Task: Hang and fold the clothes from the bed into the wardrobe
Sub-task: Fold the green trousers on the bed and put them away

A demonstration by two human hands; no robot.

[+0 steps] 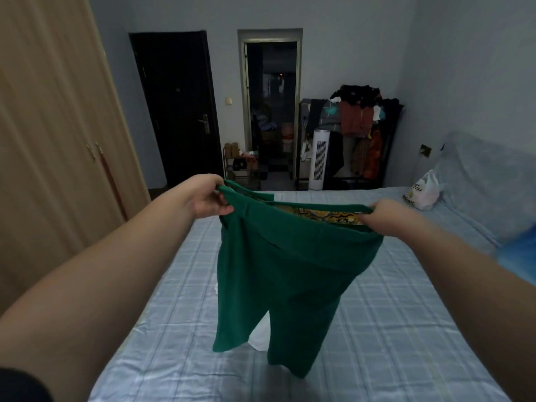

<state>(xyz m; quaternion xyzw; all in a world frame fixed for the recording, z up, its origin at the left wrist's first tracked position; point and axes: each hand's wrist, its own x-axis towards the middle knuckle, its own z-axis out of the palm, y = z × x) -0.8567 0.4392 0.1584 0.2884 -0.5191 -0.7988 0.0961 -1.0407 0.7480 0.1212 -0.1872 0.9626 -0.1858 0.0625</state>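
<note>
I hold a pair of green trousers (278, 274) up over the bed (391, 329), stretched by the waistband. My left hand (207, 200) grips the waistband's left end and my right hand (385, 217) grips its right end. A yellow patterned lining (319, 213) shows inside the waist. Both legs hang down, their hems near the blue checked sheet. A white garment (259, 335) lies on the bed, mostly hidden behind the trousers. The wooden wardrobe (52, 140) stands at my left with its doors closed.
A white plastic bag (424, 194) lies near the grey pillow (490, 187) at the bed's right. Beyond the bed stand a white tower fan (319, 158), a rack piled with clothes (362, 132), a dark door (177, 108) and an open doorway (271, 111).
</note>
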